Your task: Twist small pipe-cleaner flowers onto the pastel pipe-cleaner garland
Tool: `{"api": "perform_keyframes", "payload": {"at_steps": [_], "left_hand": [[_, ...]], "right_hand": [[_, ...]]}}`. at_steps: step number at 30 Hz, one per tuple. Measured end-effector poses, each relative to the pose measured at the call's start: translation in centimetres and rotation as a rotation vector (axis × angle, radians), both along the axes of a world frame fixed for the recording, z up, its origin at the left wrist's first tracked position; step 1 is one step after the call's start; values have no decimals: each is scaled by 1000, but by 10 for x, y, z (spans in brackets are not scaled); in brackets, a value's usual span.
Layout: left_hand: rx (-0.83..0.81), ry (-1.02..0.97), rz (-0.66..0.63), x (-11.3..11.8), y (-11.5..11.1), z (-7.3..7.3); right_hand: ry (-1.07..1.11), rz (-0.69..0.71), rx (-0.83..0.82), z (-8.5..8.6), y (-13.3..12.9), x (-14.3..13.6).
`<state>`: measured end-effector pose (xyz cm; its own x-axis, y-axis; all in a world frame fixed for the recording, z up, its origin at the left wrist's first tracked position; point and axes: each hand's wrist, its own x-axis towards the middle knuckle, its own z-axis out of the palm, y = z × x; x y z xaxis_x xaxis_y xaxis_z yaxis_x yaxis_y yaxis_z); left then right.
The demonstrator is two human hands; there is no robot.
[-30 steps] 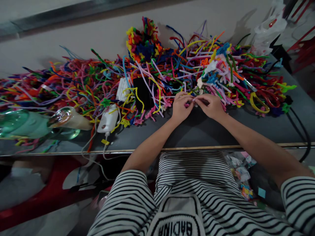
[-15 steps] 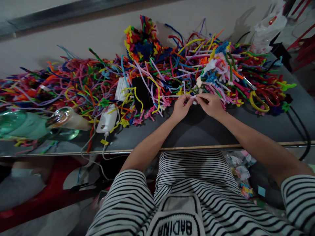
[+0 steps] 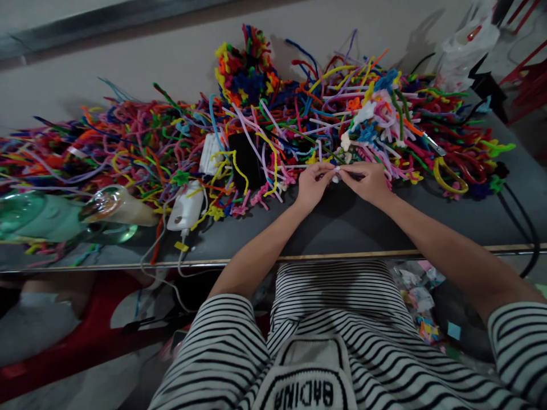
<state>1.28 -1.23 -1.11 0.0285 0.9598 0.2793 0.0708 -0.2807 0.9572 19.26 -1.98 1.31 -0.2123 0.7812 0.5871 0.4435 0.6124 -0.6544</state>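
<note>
Between my two hands is a small pale lilac-white pipe cleaner piece (image 3: pixel 336 170), mostly covered by fingertips. My left hand (image 3: pixel 314 185) pinches it from the left, thumb against forefinger. From the right, my right hand (image 3: pixel 365 181) closes thumb and fingers on the same piece. Both hands are just above the near side of a large pile of coloured pipe cleaners (image 3: pixel 141 134). Behind my right hand lies a bunch of pipe cleaner flowers (image 3: pixel 371 122) in white, pink and blue.
Yellow-handled scissors (image 3: pixel 448 176) lie at the right on the dark table (image 3: pixel 342 233). To the left are a black phone-like slab (image 3: pixel 244 161), a white corded device (image 3: pixel 187 206) and a green bottle (image 3: pixel 43 216). A plastic bag (image 3: pixel 468 51) stands at the far right.
My left hand has shifted slightly left and its fingers have turned a little. The lilac-white piece between the fingertips has moved slightly. The things on the table have not moved.
</note>
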Motion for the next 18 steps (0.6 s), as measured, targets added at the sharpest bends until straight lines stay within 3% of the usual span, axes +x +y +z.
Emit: {"api": "perform_keyframes", "payload": {"at_steps": [4, 10, 18], "left_hand": [[43, 35, 48, 1, -2, 1], [206, 292, 169, 0, -10, 7], [338, 441, 325, 1, -12, 11]], "right_hand": [[88, 16, -78, -4, 3, 0], [177, -17, -135, -6, 3, -3], [284, -30, -184, -8, 4, -8]]}}
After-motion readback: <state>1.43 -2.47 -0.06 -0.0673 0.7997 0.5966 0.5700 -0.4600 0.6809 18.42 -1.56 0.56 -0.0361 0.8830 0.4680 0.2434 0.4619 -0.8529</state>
